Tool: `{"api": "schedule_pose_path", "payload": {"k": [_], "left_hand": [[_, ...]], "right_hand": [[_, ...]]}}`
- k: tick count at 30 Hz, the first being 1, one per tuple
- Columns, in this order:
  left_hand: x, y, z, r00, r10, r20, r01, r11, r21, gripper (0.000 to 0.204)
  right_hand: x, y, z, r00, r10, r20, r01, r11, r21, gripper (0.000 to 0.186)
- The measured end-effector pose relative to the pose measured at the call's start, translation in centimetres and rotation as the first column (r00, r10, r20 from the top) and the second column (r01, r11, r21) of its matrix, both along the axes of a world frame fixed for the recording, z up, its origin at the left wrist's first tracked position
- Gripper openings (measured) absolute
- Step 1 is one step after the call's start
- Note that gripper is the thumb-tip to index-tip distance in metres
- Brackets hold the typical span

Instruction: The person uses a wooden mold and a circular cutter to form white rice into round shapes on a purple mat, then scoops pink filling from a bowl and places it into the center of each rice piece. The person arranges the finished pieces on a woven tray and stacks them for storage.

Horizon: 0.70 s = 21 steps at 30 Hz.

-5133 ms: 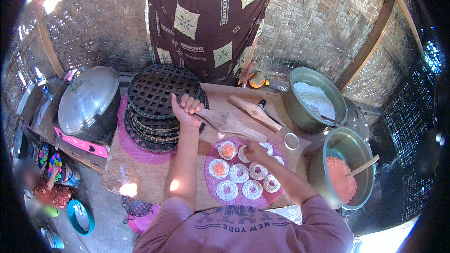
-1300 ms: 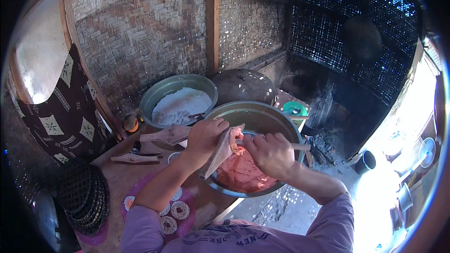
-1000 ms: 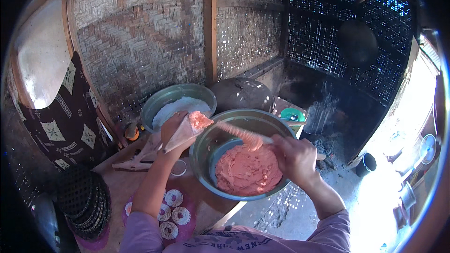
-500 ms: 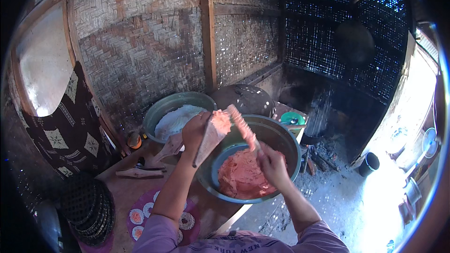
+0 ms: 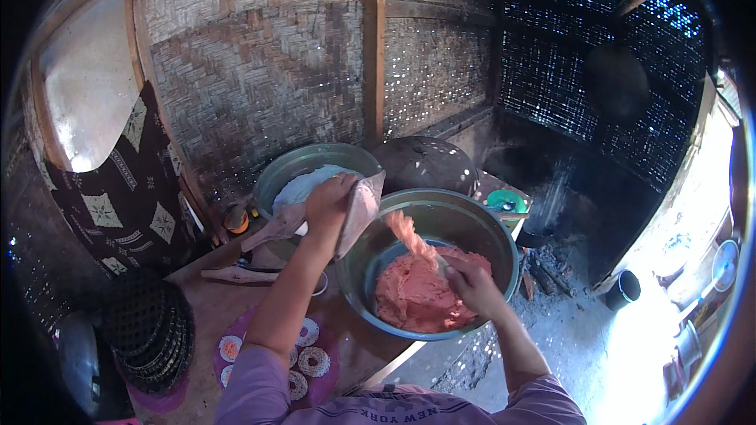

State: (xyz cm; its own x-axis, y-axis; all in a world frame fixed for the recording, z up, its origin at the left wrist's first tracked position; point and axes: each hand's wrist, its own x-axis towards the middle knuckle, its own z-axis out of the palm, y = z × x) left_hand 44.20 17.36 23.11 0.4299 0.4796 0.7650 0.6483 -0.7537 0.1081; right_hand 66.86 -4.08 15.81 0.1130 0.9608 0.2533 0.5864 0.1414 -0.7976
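left hand [image 5: 332,193] closed round pale wooden tool with hollowed wide end [image 5: 364,208], held tilted near left rim of large round grey-green basin [image 5: 465,224]. right hand [image 5: 472,282] gripping long stick coated in pink dough [image 5: 411,234], raised slantwise inside basin. mound of soft pink dough [image 5: 413,299] fills basin's lower part. behind left hand: green basin of white powdery stuff [image 5: 276,169]. on brown wooden table [image 5: 366,342]: round purple sheet [image 5: 324,387] bearing white ring-shaped pieces [image 5: 314,362], partly hidden by left forearm. farther left, stacked black woven trays [image 5: 150,334].
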Motion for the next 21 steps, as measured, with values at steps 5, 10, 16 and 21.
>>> {"api": "schedule_pose_path", "payload": {"k": [5, 10, 16, 21], "left_hand": [[-7.6, -4.1, 4.1, 0.996, -0.089, 0.010, 0.084, 0.968, 0.236, 0.024], [-12.4, -7.4, 5.0, -0.185, -0.195, 0.963, 0.982, -0.001, 0.188, 0.014], [-16.0, -9.4, -2.9, -0.186, 0.304, 0.934, 0.939, 0.334, 0.079, 0.007], [-23.5, -13.0, -9.1, 0.786, 0.258, 0.562, 0.012, 0.902, -0.431, 0.005]], "right_hand": [[-0.1, 1.2, 0.5, 0.615, -0.030, 0.788, 0.125, 0.990, -0.060, 0.034], [-10.6, 3.4, 0.4, 0.609, 0.569, -0.553, -0.626, 0.773, 0.106, 0.063], [-20.7, 3.7, -1.8, -0.468, -0.222, -0.856, -0.871, 0.279, 0.404, 0.083], [-20.2, 3.6, -0.5, 0.216, 0.121, -0.969, -0.751, 0.654, -0.086, 0.075]]}}
